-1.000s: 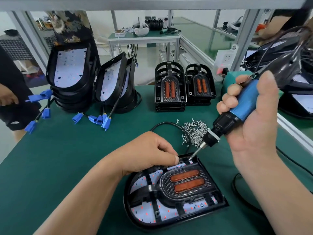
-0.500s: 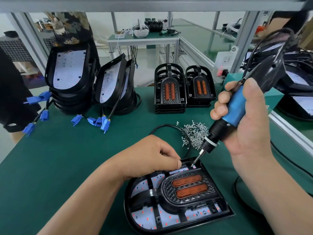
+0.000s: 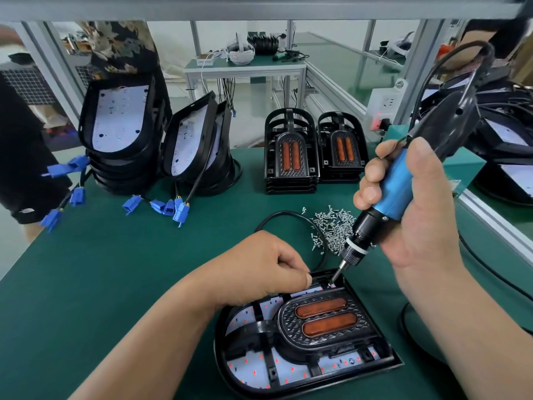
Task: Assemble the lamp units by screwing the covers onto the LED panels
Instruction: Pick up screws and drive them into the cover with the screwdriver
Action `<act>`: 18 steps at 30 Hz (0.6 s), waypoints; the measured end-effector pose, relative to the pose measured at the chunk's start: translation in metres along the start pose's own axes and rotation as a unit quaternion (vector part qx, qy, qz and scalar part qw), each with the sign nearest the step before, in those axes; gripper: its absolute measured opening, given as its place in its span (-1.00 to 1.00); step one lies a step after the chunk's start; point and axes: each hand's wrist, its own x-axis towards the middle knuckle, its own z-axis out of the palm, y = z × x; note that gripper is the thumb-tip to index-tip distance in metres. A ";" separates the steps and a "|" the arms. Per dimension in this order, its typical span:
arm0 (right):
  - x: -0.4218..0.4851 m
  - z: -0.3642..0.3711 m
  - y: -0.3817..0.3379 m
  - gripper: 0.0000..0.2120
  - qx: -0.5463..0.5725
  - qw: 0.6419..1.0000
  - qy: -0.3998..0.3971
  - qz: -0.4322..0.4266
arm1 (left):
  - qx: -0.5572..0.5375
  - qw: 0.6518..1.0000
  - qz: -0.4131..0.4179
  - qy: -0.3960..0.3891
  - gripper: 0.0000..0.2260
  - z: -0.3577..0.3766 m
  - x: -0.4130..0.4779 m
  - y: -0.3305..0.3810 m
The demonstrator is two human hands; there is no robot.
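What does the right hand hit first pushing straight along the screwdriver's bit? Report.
The cover, at its far corner: the screwdriver bit in the right hand seems to touch it. Fingers of the left hand sit just beside.

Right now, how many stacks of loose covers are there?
2: left stack and right stack, side by side behind the screw pile. More may sit out of view.

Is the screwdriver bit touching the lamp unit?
Touching. The head view shows the screwdriver bit planted on the far corner of the lamp unit, no gap.
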 end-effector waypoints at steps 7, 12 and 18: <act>-0.001 0.003 0.000 -0.76 -0.004 1.000 0.010 0.016 | -0.005 1.000 0.008 0.006 -0.90 0.003 0.001 0.000; -0.002 0.010 -0.004 -0.64 -0.014 0.999 -0.006 0.033 | 0.001 1.000 0.009 0.010 -0.88 0.003 0.003 0.000; -0.003 0.009 -0.002 -0.83 -0.006 1.000 -0.012 0.022 | 0.005 1.000 0.006 0.012 -0.87 0.003 0.003 0.000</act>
